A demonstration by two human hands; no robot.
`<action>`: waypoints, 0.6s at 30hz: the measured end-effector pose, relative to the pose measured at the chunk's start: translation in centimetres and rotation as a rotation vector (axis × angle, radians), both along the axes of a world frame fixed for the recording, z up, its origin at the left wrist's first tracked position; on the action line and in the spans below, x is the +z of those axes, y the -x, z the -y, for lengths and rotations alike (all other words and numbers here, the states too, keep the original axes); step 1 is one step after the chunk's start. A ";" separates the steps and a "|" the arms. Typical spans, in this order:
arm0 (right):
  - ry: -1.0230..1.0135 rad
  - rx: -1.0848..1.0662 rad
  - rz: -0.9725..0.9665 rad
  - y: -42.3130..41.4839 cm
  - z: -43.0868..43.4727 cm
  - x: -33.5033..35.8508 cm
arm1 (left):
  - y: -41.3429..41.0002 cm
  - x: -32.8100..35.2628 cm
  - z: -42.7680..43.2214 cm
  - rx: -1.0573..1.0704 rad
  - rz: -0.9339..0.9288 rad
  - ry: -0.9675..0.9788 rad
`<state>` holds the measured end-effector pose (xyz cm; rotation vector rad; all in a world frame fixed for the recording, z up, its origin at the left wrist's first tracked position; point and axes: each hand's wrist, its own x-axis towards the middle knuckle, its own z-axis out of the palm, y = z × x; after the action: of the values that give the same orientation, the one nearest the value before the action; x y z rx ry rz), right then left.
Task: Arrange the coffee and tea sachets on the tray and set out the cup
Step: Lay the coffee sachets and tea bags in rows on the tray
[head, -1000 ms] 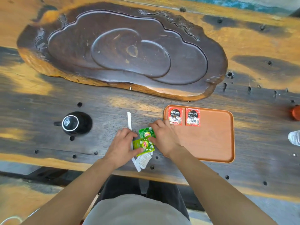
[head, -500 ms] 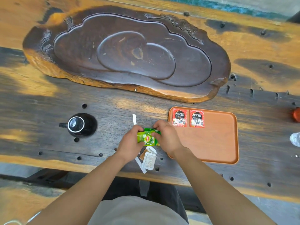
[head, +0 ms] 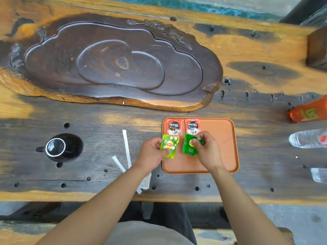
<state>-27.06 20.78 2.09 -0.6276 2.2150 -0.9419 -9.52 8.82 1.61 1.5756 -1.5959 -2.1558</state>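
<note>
An orange tray (head: 224, 147) lies on the wooden table. Two red coffee sachets (head: 174, 127) (head: 192, 126) lie side by side at its far left corner. My left hand (head: 150, 152) holds a light green tea sachet (head: 169, 145) over the tray's left edge. My right hand (head: 208, 149) grips a dark green tea sachet (head: 189, 147) over the tray, just below the right coffee sachet. A black cup (head: 60, 147) stands upside down on the table at the left.
Two white stick sachets (head: 126, 147) and small white packets (head: 146, 183) lie left of the tray. A large dark carved tea board (head: 115, 64) fills the far side. An orange pouch (head: 309, 113) and plastic bottles (head: 307, 138) sit at the right edge.
Both hands lifted the two green sachets from the table beside the tray, separated them, and carried them right over the tray. The view also shifted left.
</note>
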 end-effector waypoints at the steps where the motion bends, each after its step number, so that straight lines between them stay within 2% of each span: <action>1: -0.035 0.002 0.001 0.6 -0.7 -0.4 | 0.9 -0.3 -0.7 -0.034 0.022 0.024; 5: -0.169 0.079 -0.008 1.9 -2.1 -2.5 | 3.2 -1.5 -2.7 -0.305 0.273 0.379; 8: -0.202 0.154 -0.197 1.9 -2.4 -3.7 | 3.9 -1.1 -3.4 -0.526 0.464 0.607; 11: -0.224 0.123 -0.392 1.6 -3.0 -3.8 | 4.2 -0.7 -3.7 -0.626 0.556 0.739; 13: -0.205 0.169 -0.469 1.5 -3.8 -3.7 | 3.9 -0.8 -3.9 -0.632 0.513 0.824; 15: -0.183 0.278 -0.495 1.2 -4.7 -3.6 | 3.4 -1.3 -4.3 -0.650 0.388 0.937; 18: -0.174 0.417 -0.474 0.9 -5.8 -3.8 | 2.5 -3.0 -5.0 -0.808 0.199 1.073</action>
<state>-27.92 26.55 -1.76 -1.2708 2.3877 -0.4072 -12.00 13.82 -1.39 0.8342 -3.0163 -0.7877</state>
